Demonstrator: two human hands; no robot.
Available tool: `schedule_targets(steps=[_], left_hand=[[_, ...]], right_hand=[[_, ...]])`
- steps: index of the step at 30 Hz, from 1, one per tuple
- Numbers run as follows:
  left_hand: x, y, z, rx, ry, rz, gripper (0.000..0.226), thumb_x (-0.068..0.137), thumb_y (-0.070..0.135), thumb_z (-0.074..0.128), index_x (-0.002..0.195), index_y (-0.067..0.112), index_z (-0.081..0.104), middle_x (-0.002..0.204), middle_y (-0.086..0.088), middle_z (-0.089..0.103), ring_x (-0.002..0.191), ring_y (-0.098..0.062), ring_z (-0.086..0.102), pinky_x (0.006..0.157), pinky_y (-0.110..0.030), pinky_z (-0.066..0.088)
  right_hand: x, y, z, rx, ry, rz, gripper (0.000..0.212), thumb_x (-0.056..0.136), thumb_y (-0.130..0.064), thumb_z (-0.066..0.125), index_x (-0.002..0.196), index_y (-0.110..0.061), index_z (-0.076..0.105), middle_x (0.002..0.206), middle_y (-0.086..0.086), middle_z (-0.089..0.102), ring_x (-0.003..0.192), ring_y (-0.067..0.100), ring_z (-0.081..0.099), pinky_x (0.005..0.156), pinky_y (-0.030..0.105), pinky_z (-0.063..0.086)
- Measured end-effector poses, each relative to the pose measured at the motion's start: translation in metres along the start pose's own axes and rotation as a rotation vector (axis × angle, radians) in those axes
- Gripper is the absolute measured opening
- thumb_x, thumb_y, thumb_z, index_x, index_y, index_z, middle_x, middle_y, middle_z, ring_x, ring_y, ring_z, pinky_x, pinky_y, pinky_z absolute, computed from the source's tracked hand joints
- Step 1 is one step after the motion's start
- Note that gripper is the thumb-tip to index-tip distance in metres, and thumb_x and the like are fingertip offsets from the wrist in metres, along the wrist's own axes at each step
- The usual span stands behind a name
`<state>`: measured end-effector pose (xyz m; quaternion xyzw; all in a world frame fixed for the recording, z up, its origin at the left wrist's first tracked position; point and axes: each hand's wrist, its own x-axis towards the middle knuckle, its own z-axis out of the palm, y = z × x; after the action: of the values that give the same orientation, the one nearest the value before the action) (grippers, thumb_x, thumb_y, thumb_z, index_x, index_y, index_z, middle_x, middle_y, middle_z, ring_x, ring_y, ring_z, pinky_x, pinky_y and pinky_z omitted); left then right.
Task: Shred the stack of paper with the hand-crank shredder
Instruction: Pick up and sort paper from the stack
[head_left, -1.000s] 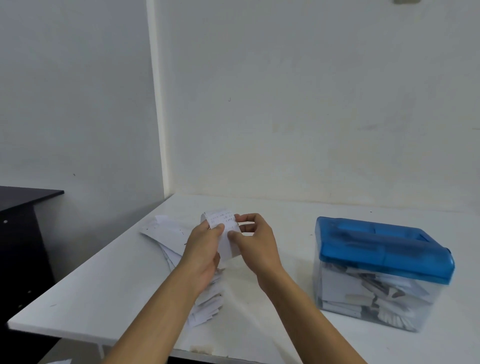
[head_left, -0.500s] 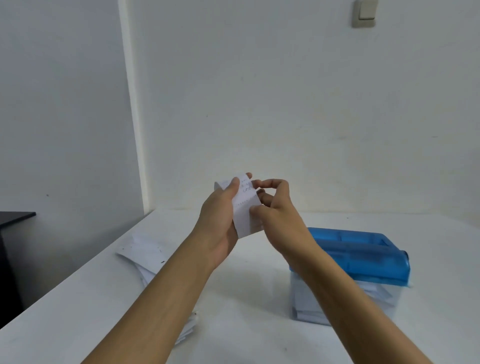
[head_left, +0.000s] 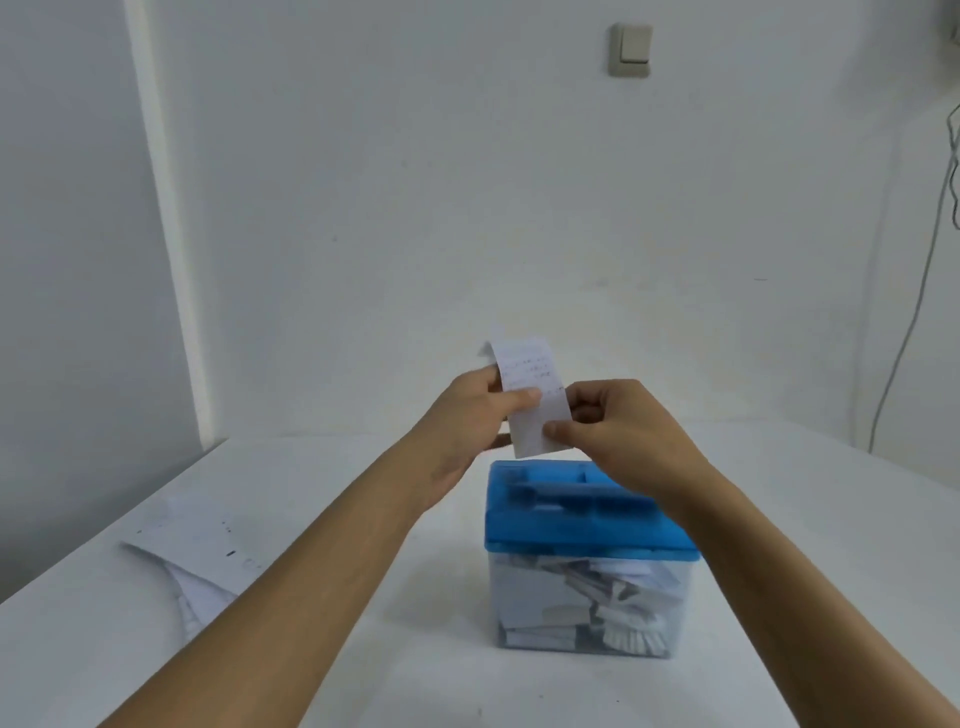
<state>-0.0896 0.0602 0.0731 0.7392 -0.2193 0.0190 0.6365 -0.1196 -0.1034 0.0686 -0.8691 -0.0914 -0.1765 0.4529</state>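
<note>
A folded slip of white paper (head_left: 530, 395) with faint writing is held upright just above the shredder. My left hand (head_left: 467, 421) pinches its left edge between thumb and fingers. My right hand (head_left: 618, 431) pinches its lower right edge. The shredder (head_left: 582, 525) has a blue lid over a clear bin holding shredded strips, and it stands on the white table directly below both hands. My right forearm covers part of the lid. A loose stack of white sheets (head_left: 202, 561) lies on the table at the left.
The white table (head_left: 519, 686) meets a white wall at the back. A wall switch (head_left: 630, 50) sits high up, and a cable (head_left: 930, 249) hangs down the wall at the right. The table's left edge runs close to the paper stack.
Both hands carried the folded paper from over the stack at the left to just above the shredder. The view swung right, so the shredder now sits in the middle.
</note>
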Motion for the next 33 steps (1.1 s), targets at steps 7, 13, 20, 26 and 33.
schedule_targets(steps=[7,13,20,26,33], left_hand=[[-0.007,-0.030,0.019,0.420,0.065,0.001,0.039,0.101,0.013,0.060,0.138,0.025,0.058,0.133,0.007,0.064,0.117,-0.016,0.062,0.094,-0.026,0.054],[-0.011,-0.037,0.019,0.488,0.102,0.050,0.029,0.099,0.013,0.063,0.126,0.023,0.065,0.116,0.009,0.071,0.104,-0.010,0.065,0.078,-0.012,0.049],[-0.014,-0.040,0.027,0.538,0.138,0.103,0.033,0.102,0.015,0.060,0.134,0.022,0.057,0.131,0.008,0.065,0.101,-0.007,0.056,0.064,0.001,0.044],[-0.012,-0.041,0.025,0.509,0.157,0.061,0.016,0.098,0.016,0.065,0.112,0.023,0.062,0.118,0.005,0.071,0.100,-0.010,0.064,0.066,-0.008,0.047],[-0.010,-0.039,0.018,0.408,0.158,-0.001,0.013,0.096,0.031,0.069,0.107,0.024,0.066,0.103,0.009,0.075,0.093,-0.008,0.068,0.074,-0.019,0.051]], right_hand=[[-0.002,0.027,0.004,-0.184,-0.013,0.029,0.021,0.092,-0.020,0.067,0.113,-0.020,0.072,0.105,-0.005,0.074,0.083,0.009,0.067,0.061,0.012,0.047],[0.000,0.033,0.001,-0.230,0.040,0.029,0.007,0.095,-0.021,0.062,0.099,-0.023,0.068,0.094,-0.008,0.069,0.081,0.010,0.064,0.065,0.018,0.052],[0.001,0.039,0.003,-0.247,0.100,-0.013,0.008,0.094,-0.021,0.065,0.088,-0.025,0.066,0.088,-0.011,0.066,0.078,0.010,0.062,0.066,0.015,0.052],[-0.002,0.041,0.001,-0.251,0.128,-0.031,0.006,0.091,-0.020,0.067,0.093,-0.017,0.072,0.093,-0.007,0.071,0.083,0.013,0.065,0.069,0.023,0.057],[0.001,0.042,-0.003,-0.255,0.052,-0.012,0.015,0.090,-0.024,0.073,0.102,-0.015,0.075,0.094,-0.002,0.073,0.083,0.017,0.067,0.080,0.031,0.061]])
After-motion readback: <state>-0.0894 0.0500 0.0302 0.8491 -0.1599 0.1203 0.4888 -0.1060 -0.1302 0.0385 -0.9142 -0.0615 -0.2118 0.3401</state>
